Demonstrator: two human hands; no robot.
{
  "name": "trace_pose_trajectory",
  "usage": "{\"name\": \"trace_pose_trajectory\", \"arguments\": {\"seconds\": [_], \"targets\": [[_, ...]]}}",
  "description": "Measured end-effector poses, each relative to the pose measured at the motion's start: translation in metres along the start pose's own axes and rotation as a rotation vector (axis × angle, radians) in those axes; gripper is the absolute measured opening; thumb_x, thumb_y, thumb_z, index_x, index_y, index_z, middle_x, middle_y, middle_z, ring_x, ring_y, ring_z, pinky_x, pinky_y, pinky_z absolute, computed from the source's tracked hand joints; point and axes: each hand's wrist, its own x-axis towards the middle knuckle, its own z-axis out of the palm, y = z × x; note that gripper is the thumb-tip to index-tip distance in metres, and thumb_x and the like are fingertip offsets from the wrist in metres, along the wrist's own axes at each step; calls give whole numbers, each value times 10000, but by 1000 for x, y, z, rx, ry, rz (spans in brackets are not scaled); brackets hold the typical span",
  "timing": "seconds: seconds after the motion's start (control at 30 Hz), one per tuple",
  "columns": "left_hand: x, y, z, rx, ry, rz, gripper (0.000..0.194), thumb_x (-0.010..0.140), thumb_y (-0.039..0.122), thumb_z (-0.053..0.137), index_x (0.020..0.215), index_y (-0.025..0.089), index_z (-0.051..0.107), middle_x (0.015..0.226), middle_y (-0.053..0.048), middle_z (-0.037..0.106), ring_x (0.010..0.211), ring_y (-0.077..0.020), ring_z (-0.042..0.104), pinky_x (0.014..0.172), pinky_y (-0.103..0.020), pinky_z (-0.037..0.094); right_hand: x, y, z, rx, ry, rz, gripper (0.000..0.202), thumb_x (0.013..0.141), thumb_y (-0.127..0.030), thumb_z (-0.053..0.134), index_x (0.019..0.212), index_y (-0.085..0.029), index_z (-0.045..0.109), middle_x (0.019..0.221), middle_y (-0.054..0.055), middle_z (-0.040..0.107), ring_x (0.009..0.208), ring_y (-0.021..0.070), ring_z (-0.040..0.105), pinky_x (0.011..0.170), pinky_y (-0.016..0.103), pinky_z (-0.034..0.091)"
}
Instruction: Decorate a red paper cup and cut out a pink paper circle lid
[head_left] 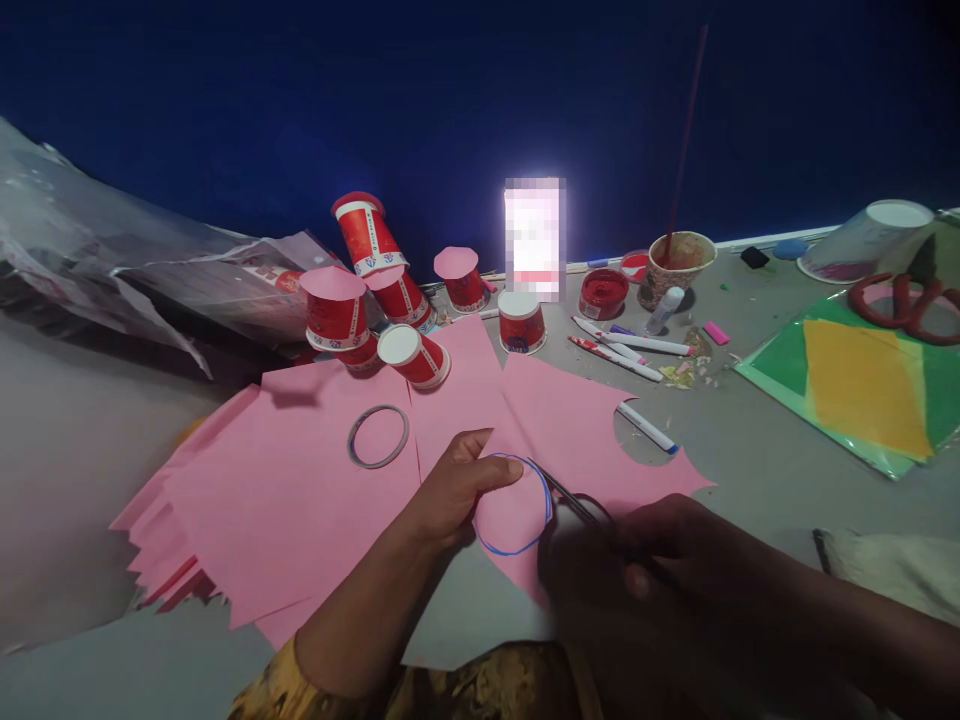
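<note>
Grey table [750,470], bearing fanned pink paper sheets [300,490] and a narrow grey ring [406,432]. Left hand [457,485] pinches a pink paper piece [510,520], marked with a blue circle, between thumb and fingers. Dark, slender scissors [581,505] meet its right edge, the shadowed right hand [667,530] closed on their handles. Apparent step: cutting around the outline; a further snip would call for blades aligned with the curve.
</note>
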Motion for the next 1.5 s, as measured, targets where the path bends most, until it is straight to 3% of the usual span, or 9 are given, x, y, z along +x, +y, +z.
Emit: {"name": "trace_pose_trajectory", "arguments": {"seconds": [0.23, 0.37, 0.5, 0.63, 1.03, 1.5], "targets": [[2, 5, -5, 93, 57, 168, 484, 705, 445, 869, 581, 195, 474, 544, 82, 365, 495, -55, 297, 473, -203, 246, 13, 11, -12, -250, 25, -60, 354, 841, -423, 715, 666, -189, 516, 692, -36, 368, 671, 117, 296, 584, 262, 273], [3, 4, -9, 120, 65, 163, 501, 724, 494, 862, 596, 194, 481, 571, 57, 430, 531, -79, 384, 517, -218, 326, 15, 12, -24, -351, 19, -26, 455, 892, -532, 708, 659, -198, 505, 645, -57, 357, 606, 98, 289, 542, 250, 249], [4, 6, -11, 105, 52, 175, 519, 708, 491, 875, 579, 199, 465, 551, 67, 406, 514, -72, 353, 505, -216, 294, 15, -2, -29, -429, 9, 58, 540, 844, -653, 764, 677, -199, 523, 600, -67, 418, 563, 87, 299, 502, 244, 196], [6, 7, -12, 79, 43, 184, 510, 677, 490, 887, 565, 192, 489, 555, 63, 417, 523, -73, 359, 519, -220, 307, 20, -15, -28, -384, -34, 79, 610, 796, -744, 753, 650, -194, 534, 581, -53, 462, 559, 92, 339, 532, 250, 245], [8, 7, -12, 137, 12, 165, 569, 722, 481, 850, 534, 219, 382, 556, 89, 284, 519, -60, 226, 488, -232, 184, 27, -4, -48, -416, -112, 42, 311, 898, -407, 718, 718, -161, 659, 660, -24, 540, 607, 100, 443, 557, 223, 343], [8, 5, -15, 129, 21, 94, 548, 722, 469, 843, 537, 213, 396, 540, 81, 307, 495, -60, 258, 494, -236, 199, 27, 1, -52, -389, -136, 31, 314, 937, -410, 687, 762, -151, 660, 688, -29, 512, 614, 92, 418, 556, 218, 338]]}}
